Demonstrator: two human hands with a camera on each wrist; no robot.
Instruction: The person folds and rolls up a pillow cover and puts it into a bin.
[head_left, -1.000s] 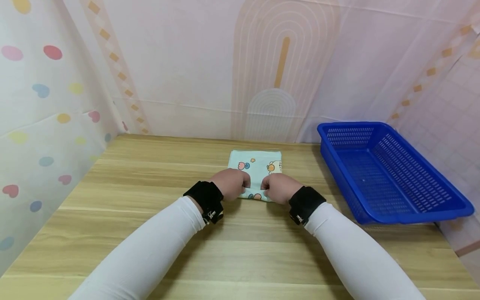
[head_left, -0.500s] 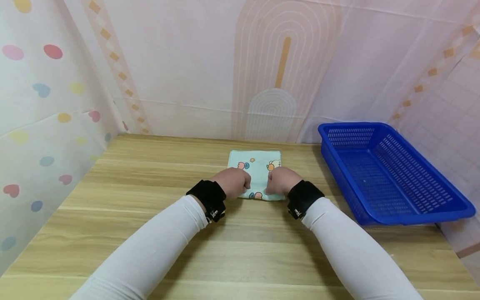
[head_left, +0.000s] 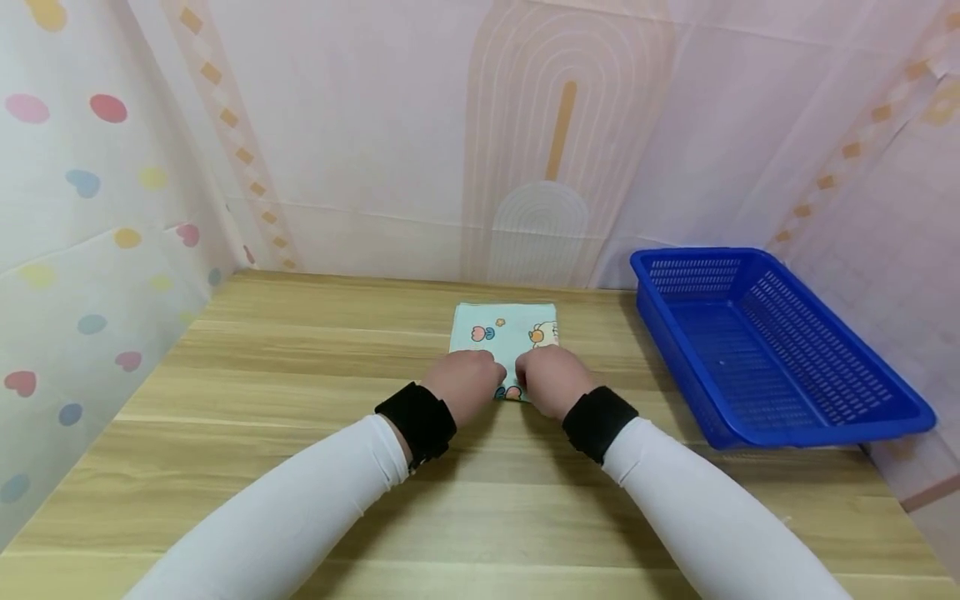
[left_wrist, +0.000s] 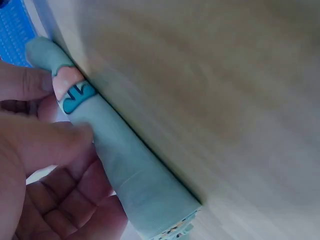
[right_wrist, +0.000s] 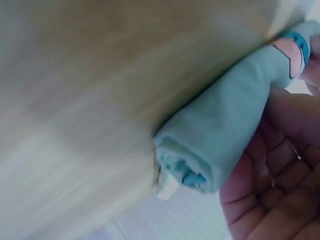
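A mint-green cloth (head_left: 510, 337) with cartoon tulips and an animal print lies flat on the wooden table, its near edge turned up into a roll. At the left part of that roll, my left hand (head_left: 467, 385) pinches the fabric between thumb and fingers. My right hand (head_left: 553, 379) holds the roll's right part the same way, a small gap away from the left. The left wrist view has the cloth roll (left_wrist: 140, 170) lying along the tabletop, fingers tucked behind it. Spiralled layers show at the end of the cloth roll (right_wrist: 210, 125) in the right wrist view.
A blue plastic basket (head_left: 716, 400) with perforated walls stands at the right side of the wooden table (head_left: 300, 350). Patterned fabric (head_left: 360, 133) hangs as a backdrop behind and on both sides.
My right hand first shifted slightly right, then came back left, so both hands are now closer together at the cloth's near edge. The view has shifted slightly.
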